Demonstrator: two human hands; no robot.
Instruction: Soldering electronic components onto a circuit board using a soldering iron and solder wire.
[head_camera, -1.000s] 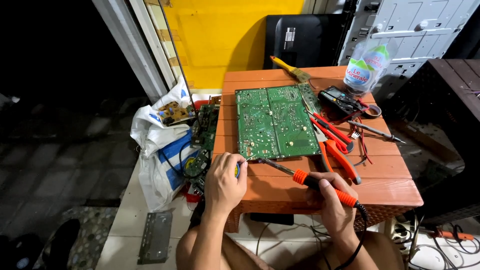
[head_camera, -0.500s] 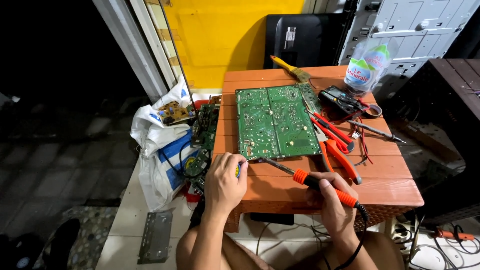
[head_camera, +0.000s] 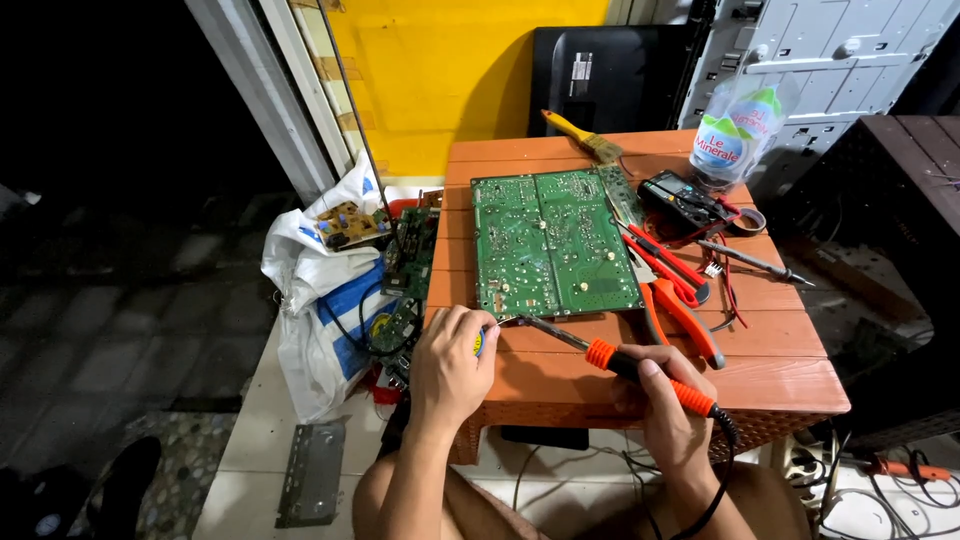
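A large green circuit board (head_camera: 555, 245) lies solder side up on a small orange-brown table (head_camera: 780, 375). My right hand (head_camera: 672, 410) grips an orange-handled soldering iron (head_camera: 620, 362), its tip touching the board's near left corner. My left hand (head_camera: 450, 365) rests at the table's left front edge, fingers curled around a small yellow and blue object (head_camera: 480, 342) right beside that tip. My bare knees show below the table.
Red and orange pliers (head_camera: 680, 290), a black multimeter (head_camera: 685, 200), a yellow brush (head_camera: 582, 135), a tape roll (head_camera: 748, 220), a second iron (head_camera: 755, 262) and a plastic bottle (head_camera: 735, 135) crowd the table's right and back. White bags (head_camera: 320, 300) with boards sit left. A metal plate (head_camera: 312, 472) lies on the floor.
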